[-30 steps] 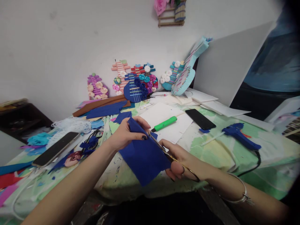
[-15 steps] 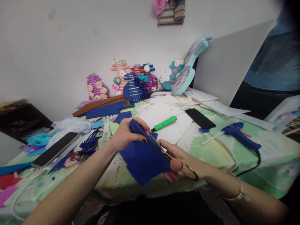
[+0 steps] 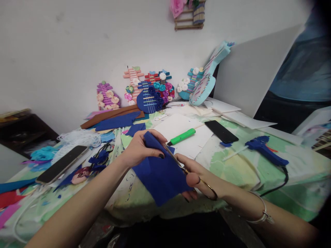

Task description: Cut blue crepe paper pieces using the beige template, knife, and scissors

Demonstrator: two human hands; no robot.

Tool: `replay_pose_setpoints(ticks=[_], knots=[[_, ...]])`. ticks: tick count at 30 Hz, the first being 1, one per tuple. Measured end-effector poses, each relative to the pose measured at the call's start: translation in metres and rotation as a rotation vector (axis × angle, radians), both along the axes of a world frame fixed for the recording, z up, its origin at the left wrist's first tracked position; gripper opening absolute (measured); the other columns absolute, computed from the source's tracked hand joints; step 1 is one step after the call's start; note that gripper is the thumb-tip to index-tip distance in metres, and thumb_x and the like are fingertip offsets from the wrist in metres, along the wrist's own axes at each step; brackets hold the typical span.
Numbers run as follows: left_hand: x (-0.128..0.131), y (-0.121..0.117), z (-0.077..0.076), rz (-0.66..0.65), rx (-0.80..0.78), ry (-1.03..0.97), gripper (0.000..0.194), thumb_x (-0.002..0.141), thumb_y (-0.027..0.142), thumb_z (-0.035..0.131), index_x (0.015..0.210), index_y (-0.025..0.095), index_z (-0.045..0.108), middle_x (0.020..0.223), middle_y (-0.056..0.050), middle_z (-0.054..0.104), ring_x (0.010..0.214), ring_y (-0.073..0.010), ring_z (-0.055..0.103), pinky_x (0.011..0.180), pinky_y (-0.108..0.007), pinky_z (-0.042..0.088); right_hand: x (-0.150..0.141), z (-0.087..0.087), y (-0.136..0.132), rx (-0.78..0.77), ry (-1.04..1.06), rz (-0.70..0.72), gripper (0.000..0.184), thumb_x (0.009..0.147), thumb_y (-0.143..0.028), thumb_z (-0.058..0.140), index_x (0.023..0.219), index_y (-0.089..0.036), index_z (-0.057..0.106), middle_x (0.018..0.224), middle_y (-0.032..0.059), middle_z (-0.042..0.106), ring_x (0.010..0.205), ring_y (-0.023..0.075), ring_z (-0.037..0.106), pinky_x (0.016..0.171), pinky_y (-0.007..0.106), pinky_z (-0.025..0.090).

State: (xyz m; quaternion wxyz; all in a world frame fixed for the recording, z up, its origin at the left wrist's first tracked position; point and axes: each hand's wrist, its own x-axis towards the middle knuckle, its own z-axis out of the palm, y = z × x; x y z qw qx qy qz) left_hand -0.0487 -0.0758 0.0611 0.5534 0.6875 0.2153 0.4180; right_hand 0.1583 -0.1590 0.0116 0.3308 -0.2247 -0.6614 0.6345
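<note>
A sheet of dark blue felt-like material (image 3: 162,179) hangs in front of me, over the table's near edge. My left hand (image 3: 141,148) pinches its upper end between thumb and fingers. My right hand (image 3: 192,175) is closed around the gold handles of a pair of scissors (image 3: 173,155). The blades lie along the blue sheet, their tips close to my left fingertips. Just beyond the hands, a green marker (image 3: 182,136) rests on white paper (image 3: 178,124).
A black phone (image 3: 221,131) and a blue glue gun (image 3: 267,148) lie to the right. On the left are another phone (image 3: 62,164), white yarn (image 3: 79,137) and coloured scraps. Several small decorated guitars (image 3: 148,98) and a larger light-blue one (image 3: 204,88) stand against the wall.
The scissors and right hand have shifted very slightly along the blue sheet, and the blades look a little more closed. The left hand keeps its hold.
</note>
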Motion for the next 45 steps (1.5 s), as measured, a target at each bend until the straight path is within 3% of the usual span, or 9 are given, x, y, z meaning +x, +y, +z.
replay_pose_setpoints(ticks=[4, 7, 9, 13, 20, 29, 37, 45], knots=[[-0.002, 0.001, 0.001, -0.097, -0.025, -0.068, 0.036, 0.064, 0.03, 0.086, 0.094, 0.014, 0.072, 0.078, -0.006, 0.072, 0.073, -0.0209, 0.07, 0.068, -0.03, 0.057, 0.001, 0.005, 0.0, -0.028, -0.062, -0.055, 0.05, 0.078, -0.053, 0.068, 0.107, -0.02, 0.043, 0.052, -0.0081, 0.052, 0.04, 0.007, 0.045, 0.036, 0.016, 0.034], [-0.003, 0.004, 0.001, -0.039, -0.013, -0.105, 0.026, 0.069, 0.03, 0.082, 0.087, 0.014, 0.072, 0.071, -0.005, 0.07, 0.069, -0.0183, 0.069, 0.068, -0.028, 0.055, 0.002, 0.009, 0.001, 0.01, -0.128, -0.124, 0.037, 0.074, -0.025, 0.071, 0.101, -0.021, 0.046, 0.056, -0.0076, 0.055, 0.043, 0.0073, 0.048, 0.038, 0.016, 0.036], [-0.004, 0.005, 0.001, 0.033, -0.006, -0.106, 0.021, 0.065, 0.024, 0.085, 0.079, 0.015, 0.072, 0.067, -0.004, 0.07, 0.064, -0.0156, 0.067, 0.064, -0.024, 0.054, 0.002, 0.01, 0.001, 0.027, -0.156, -0.144, 0.036, 0.072, -0.018, 0.068, 0.1, -0.021, 0.046, 0.055, -0.0082, 0.054, 0.044, 0.0075, 0.049, 0.038, 0.015, 0.034], [-0.004, 0.007, 0.0, 0.077, -0.001, -0.119, 0.02, 0.059, 0.019, 0.088, 0.071, 0.015, 0.071, 0.064, -0.005, 0.072, 0.06, -0.0147, 0.067, 0.065, -0.025, 0.055, 0.003, 0.007, 0.001, 0.006, -0.128, -0.086, 0.041, 0.076, -0.034, 0.069, 0.105, -0.02, 0.044, 0.057, -0.006, 0.055, 0.046, 0.0093, 0.05, 0.041, 0.017, 0.038], [-0.003, 0.008, 0.0, 0.045, 0.04, -0.192, 0.02, 0.058, 0.012, 0.087, 0.069, 0.016, 0.072, 0.064, -0.002, 0.072, 0.061, -0.0157, 0.07, 0.065, -0.026, 0.057, 0.005, 0.001, 0.0, 0.032, -0.058, 0.033, 0.076, 0.075, -0.077, 0.055, 0.119, -0.017, 0.039, 0.062, -0.0029, 0.057, 0.046, 0.0082, 0.048, 0.042, 0.018, 0.037], [-0.003, 0.003, 0.002, -0.11, 0.037, -0.183, 0.025, 0.065, 0.004, 0.081, 0.084, 0.018, 0.074, 0.071, 0.0, 0.071, 0.065, -0.0144, 0.071, 0.067, -0.025, 0.059, 0.007, 0.001, 0.001, 0.018, -0.048, 0.041, 0.073, 0.076, -0.075, 0.054, 0.119, -0.018, 0.04, 0.064, -0.002, 0.058, 0.047, 0.0086, 0.05, 0.043, 0.018, 0.04], [-0.005, 0.004, 0.001, -0.127, 0.045, -0.177, 0.029, 0.065, 0.002, 0.08, 0.088, 0.018, 0.073, 0.072, 0.001, 0.07, 0.067, -0.0134, 0.07, 0.072, -0.027, 0.06, 0.004, 0.002, 0.001, -0.037, -0.049, 0.0, 0.075, 0.073, -0.075, 0.059, 0.12, -0.018, 0.042, 0.053, -0.0071, 0.05, 0.041, 0.0081, 0.049, 0.038, 0.016, 0.038], [-0.006, 0.005, 0.003, -0.087, 0.041, -0.163, 0.03, 0.061, 0.003, 0.083, 0.086, 0.018, 0.074, 0.07, 0.0, 0.07, 0.072, -0.0144, 0.071, 0.07, -0.022, 0.059, 0.0, -0.001, 0.003, -0.095, -0.012, -0.003, 0.075, 0.068, -0.076, 0.063, 0.114, -0.02, 0.044, 0.051, -0.0076, 0.052, 0.035, 0.0057, 0.045, 0.032, 0.013, 0.033]])
